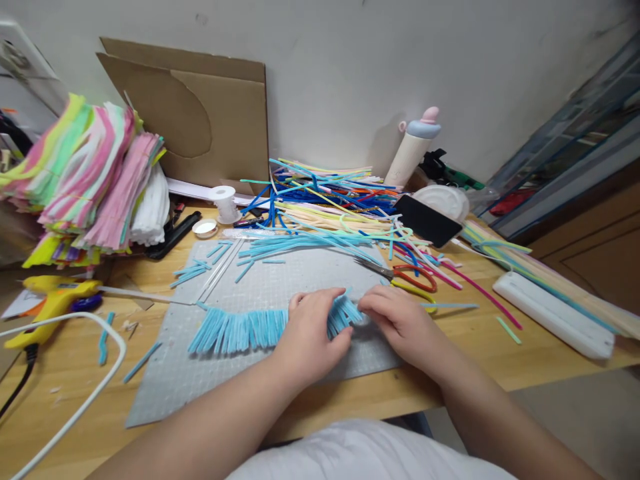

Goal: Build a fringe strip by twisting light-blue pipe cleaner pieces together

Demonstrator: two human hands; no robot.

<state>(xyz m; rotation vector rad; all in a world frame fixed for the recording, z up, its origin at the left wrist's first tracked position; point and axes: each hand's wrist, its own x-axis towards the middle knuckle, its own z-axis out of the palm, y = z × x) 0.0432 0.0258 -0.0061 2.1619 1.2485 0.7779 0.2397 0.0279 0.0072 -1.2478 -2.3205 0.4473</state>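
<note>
A row of short light-blue pipe cleaner pieces (240,331) lies side by side as a fringe on the grey cutting mat (170,373). My left hand (311,333) is closed around the right part of this fringe, with thumb and fingers on either side of it. At the fringe's right end, my right hand (397,323) has its fingers curled and pinched together; what is between the fingertips is too small to tell. A thin blue stem (457,307) sticks out to the right from behind that hand. Orange-handled scissors (415,275) lie just beyond it.
Loose pipe cleaners (330,200) pile up along the back. At left are a yellow glue gun (55,307), its cable, and bundled pipe cleaners (90,173). A phone (429,220), a bottle (410,153) and a white power strip (553,313) occupy the right side.
</note>
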